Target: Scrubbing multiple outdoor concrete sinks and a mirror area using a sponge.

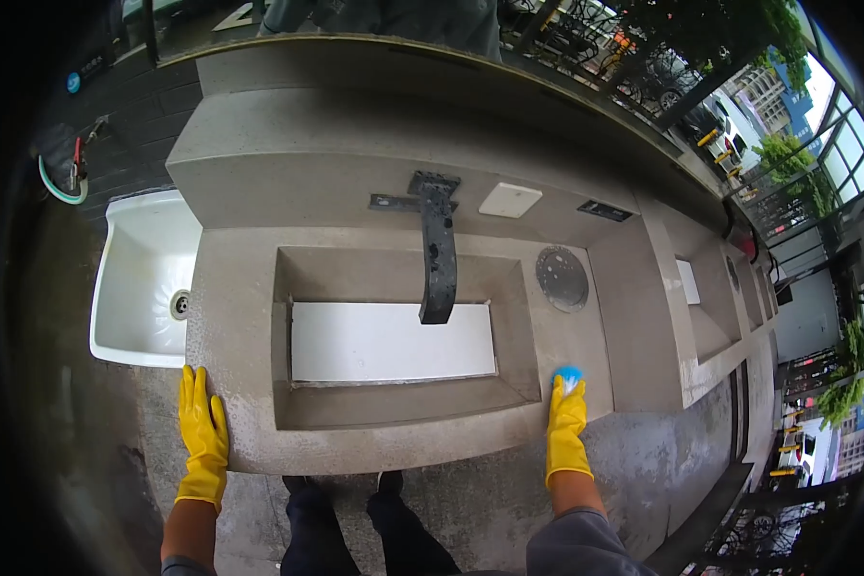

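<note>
My right hand [567, 428], in a yellow rubber glove, grips a blue and white scrubber [567, 374] on the counter to the right of the basin. My left hand [203, 432], gloved the same way, rests at the left edge of the stone counter [237, 345] with its fingers extended and nothing held. Between them lies a rectangular basin [403, 407] with a white panel [392, 342] at its bottom. A dark faucet [438, 266] reaches out over the basin. Wet droplets dot the counter's left side.
A white ceramic sink [144, 273] adjoins the counter's left end. Behind the basin are a white plate [510, 200] and a dark panel [605, 210]. A round dark cover [561, 279] sits right of the basin. A raised stone side [630, 324] bounds the counter; another basin [713, 324] lies beyond.
</note>
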The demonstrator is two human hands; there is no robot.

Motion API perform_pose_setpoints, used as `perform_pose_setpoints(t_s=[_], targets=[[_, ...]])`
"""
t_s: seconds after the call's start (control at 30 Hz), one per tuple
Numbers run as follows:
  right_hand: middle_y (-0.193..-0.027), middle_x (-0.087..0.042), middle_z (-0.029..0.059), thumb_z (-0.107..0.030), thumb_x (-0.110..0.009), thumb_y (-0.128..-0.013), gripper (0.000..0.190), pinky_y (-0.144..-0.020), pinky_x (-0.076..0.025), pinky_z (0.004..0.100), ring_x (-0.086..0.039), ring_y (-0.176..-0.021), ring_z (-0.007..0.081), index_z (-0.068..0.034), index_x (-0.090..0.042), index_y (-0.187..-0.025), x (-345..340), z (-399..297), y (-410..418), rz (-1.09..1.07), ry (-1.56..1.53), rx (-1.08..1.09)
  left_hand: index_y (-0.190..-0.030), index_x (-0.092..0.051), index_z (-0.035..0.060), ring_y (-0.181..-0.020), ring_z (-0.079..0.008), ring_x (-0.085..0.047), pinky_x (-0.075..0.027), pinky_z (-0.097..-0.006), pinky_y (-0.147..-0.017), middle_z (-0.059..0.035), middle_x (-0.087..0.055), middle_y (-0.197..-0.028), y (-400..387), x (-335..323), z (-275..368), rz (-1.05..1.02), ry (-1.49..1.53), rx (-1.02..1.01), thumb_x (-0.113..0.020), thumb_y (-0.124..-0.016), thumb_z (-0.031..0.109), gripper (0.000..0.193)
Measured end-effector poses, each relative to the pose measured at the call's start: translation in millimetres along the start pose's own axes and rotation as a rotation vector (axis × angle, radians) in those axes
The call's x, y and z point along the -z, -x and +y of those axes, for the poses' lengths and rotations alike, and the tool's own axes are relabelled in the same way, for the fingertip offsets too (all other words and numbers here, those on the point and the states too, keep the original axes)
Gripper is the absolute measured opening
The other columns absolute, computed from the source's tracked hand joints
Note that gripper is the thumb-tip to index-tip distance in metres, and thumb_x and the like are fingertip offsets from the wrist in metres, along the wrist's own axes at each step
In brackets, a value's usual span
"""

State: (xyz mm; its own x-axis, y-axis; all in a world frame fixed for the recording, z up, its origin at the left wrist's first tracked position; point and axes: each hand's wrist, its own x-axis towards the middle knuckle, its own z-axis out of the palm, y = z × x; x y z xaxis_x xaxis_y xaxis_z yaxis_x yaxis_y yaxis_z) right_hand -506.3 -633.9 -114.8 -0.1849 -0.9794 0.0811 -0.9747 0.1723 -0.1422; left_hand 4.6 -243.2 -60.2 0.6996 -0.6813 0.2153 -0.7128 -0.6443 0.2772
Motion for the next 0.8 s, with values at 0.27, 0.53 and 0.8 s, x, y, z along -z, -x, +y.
perform_pose_setpoints(t_s=[0.27,0.53,0.8], targets=[[-0.087,-0.069,0.0215,-0.057,-0.058,-0.087,0.066,-0.066,-0.05,0.047,-0.065,-0.077,0.0413,-0.008,-0.054,-0.132,69,-145,-97,0.292,-0.317,0.443,-0.138,-0.046,0.0023,-0.129,-0.0457,-0.04,-0.031,-0.0468,-0.111,-0.0266,-0.037,-0.146,-4,3,-3,0.005,0.044,0.018,-0.054,-0.088,0.013,0.051],[-0.104,-0.065,0.0282,-0.067,-0.042,-0.089,0.078,-0.081,-0.05,0.0487,-0.062,-0.099,0.0446,-0.003,-0.052,-0.131,129,-337,-235,0.259,-0.064,0.387,-0.132,-0.049,-0.0021,-0.123,-0.0504,-0.043,-0.034,-0.0495,-0.108,-0.0288,-0.041,-0.142,-10,5,-1,0.001,0.04,0.028,-0.058,-0.084,0.015,0.052],[-0.117,-0.061,0.0254,-0.064,-0.042,-0.088,0.069,-0.094,-0.046,0.0468,-0.058,-0.11,0.0401,-0.003,-0.064,-0.115,126,-620,-36,0.28,-0.091,0.814,-0.129,-0.052,0.0017,-0.119,-0.0456,-0.048,-0.038,-0.0477,-0.105,-0.0257,-0.047,-0.136,-12,18,-5,-0.003,0.04,0.092,-0.064,-0.081,0.021,0.053]])
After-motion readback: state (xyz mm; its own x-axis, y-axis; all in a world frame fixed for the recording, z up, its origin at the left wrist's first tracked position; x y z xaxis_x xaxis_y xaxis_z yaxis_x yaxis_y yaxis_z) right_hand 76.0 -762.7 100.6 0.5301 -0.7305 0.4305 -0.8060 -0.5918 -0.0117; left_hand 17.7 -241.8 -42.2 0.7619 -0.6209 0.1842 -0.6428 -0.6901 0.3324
